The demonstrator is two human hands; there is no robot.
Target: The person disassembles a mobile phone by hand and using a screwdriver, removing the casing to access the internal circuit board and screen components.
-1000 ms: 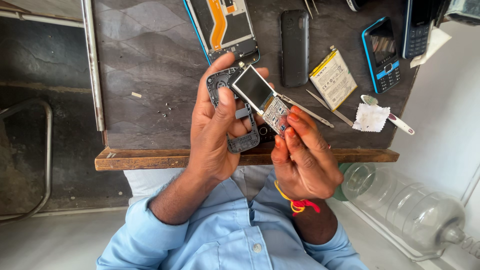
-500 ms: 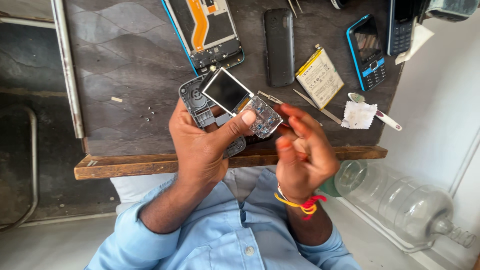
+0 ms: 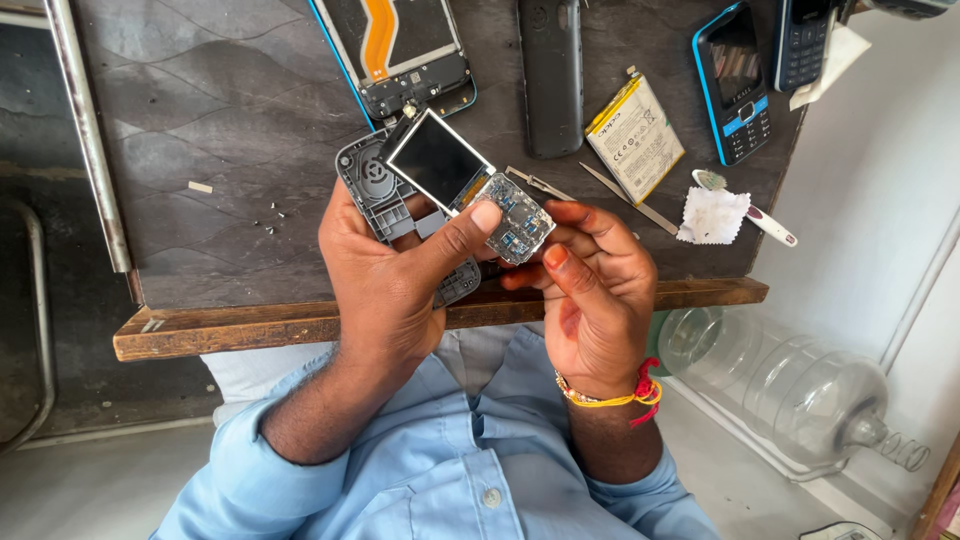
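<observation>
My left hand (image 3: 385, 285) grips a grey plastic phone housing (image 3: 375, 190) and pins a bare phone board with a dark screen (image 3: 445, 160) against it with the thumb. The board's keypad end (image 3: 515, 225) sticks out to the right. My right hand (image 3: 590, 290) touches that keypad end with its fingertips, palm turned up, nothing else in it. A red and yellow thread band circles the right wrist. Both hands hover over the near wooden edge of the dark worktop (image 3: 230, 120).
On the worktop lie an opened smartphone with an orange flex cable (image 3: 395, 50), a black phone back (image 3: 550, 75), a yellow-edged battery (image 3: 635, 135), a blue keypad phone (image 3: 735, 80), tweezers (image 3: 535, 180), a brush with a white cloth scrap (image 3: 715, 215). A large clear water jug (image 3: 790, 385) lies on the floor at right.
The view has shifted. My right hand has opened out and come back to the keypad end of the board, after pulling slightly away half a second ago.
</observation>
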